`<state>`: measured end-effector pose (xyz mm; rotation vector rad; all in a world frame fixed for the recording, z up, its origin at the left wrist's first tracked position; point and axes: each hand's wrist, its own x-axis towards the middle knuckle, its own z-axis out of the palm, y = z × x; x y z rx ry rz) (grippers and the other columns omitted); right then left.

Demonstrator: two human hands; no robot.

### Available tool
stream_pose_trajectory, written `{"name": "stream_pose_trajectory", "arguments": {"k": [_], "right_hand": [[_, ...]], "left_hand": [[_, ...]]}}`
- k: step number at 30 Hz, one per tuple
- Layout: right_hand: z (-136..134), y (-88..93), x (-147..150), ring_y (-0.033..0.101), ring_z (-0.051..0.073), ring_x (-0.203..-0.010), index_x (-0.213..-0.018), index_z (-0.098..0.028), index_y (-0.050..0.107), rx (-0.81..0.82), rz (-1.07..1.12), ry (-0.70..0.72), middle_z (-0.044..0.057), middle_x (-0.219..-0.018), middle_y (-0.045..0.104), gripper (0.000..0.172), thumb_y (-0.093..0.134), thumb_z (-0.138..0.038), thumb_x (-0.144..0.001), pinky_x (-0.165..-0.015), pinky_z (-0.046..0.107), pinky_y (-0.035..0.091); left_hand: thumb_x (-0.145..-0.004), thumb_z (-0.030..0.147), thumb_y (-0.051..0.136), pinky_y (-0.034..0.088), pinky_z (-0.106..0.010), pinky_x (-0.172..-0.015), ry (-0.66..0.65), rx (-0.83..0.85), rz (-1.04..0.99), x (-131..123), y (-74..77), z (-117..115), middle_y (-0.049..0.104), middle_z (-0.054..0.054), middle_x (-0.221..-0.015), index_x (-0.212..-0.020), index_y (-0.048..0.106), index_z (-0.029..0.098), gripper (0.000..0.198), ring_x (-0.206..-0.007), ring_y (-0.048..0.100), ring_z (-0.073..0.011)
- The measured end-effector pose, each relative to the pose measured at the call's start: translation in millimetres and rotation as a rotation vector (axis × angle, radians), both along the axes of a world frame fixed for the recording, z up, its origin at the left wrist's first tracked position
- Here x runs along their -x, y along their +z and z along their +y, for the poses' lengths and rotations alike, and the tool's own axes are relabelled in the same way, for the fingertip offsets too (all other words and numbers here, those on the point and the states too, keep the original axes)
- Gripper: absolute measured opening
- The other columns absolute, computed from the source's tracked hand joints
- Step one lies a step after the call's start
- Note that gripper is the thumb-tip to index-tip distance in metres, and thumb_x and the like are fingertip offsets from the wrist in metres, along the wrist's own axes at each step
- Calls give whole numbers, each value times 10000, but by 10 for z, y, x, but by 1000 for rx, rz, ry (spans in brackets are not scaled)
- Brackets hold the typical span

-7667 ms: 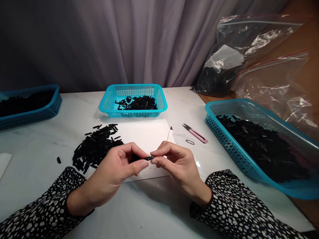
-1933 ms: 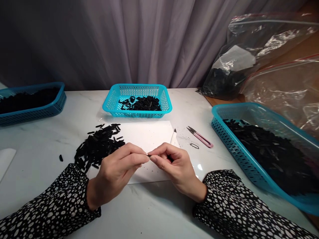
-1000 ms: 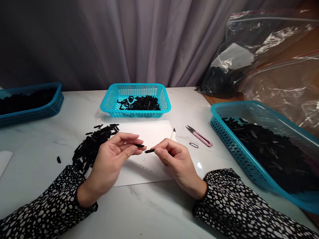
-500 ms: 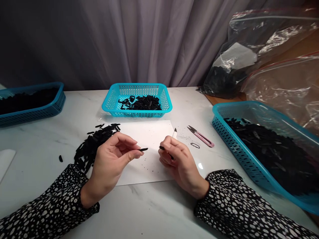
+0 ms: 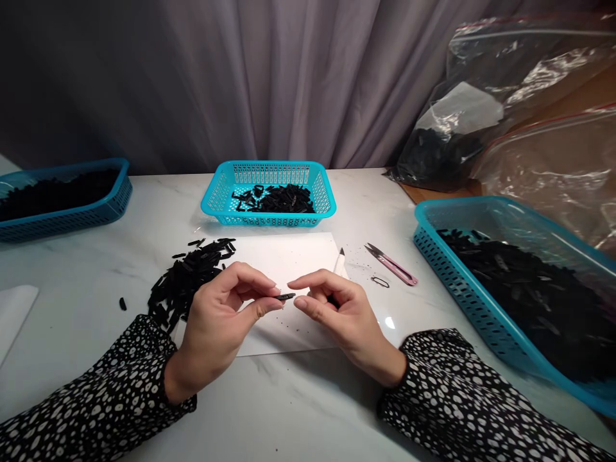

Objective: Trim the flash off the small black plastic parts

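Note:
My left hand [image 5: 221,321] pinches a small, narrow black piece [image 5: 285,296] between thumb and index finger; it looks like a flat strip with a slot. Just to its right is my right hand [image 5: 344,314], thumb and index finger apart around the strip's free end. Its other fingers are curled, with something dark [image 5: 332,300] partly showing among them, too hidden to name. Under both hands lies a white sheet [image 5: 289,250]. A heap of black pieces [image 5: 187,276] spreads beside my left hand. Partly behind my right hand lies a white tool with a dark pointed tip [image 5: 340,262].
Pink thread snips [image 5: 392,263] and a thin black loop [image 5: 380,282] lie to the right. Blue baskets of black pieces stand at left [image 5: 115,205], at the back [image 5: 267,221] and at right [image 5: 452,301]. Clear zip bags [image 5: 443,141] rest behind. A single black piece [image 5: 122,303] lies at left.
My right hand has come left towards the strip in my left hand. Its thumb and index finger have parted; the black end showing between them before is no longer there.

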<state>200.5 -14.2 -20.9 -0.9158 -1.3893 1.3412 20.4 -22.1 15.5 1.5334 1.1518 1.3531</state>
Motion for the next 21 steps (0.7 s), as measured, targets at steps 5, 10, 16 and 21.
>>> {"name": "stream_pose_trajectory", "arguments": {"k": [5, 10, 16, 21], "right_hand": [[-9, 1, 0, 302, 121, -497, -876, -232, 766, -6, -40, -6, -67, -516, 374, 137, 706, -347, -834, -489, 280, 249], [5, -5, -1, 277, 108, -486, -819, -213, 733, 70, 27, -5, -76, -512, 349, 184, 698, -392, -843, -476, 273, 239], [24, -22, 3, 245, 101, -489, -735, -205, 676, 173, 134, 1, -78, -516, 322, 265, 724, -451, -819, -455, 265, 188], [17, -20, 1, 240, 98, -493, -710, -204, 652, 167, 153, 7, -78, -520, 324, 287, 727, -459, -815, -456, 264, 182]], "left_hand": [[-737, 220, 819, 615, -274, -664, -20, -14, 51, -1, -10, -15, 699, -4, -733, -769, 663, 202, 160, -706, 696, -162], [-842, 311, 713, 566, -345, -773, -224, -28, 566, 211, 100, 127, 705, -33, -942, -998, 639, 234, 189, -858, 672, -208], [-767, 359, 759, 426, -346, -679, -255, -5, 1329, 438, 153, 260, 586, -49, -896, -847, 604, 200, 235, -835, 536, -261], [-897, 210, 575, 332, -313, -632, -277, -70, 1300, 427, -7, 273, 518, -29, -827, -753, 525, 200, 153, -776, 462, -220]]}}
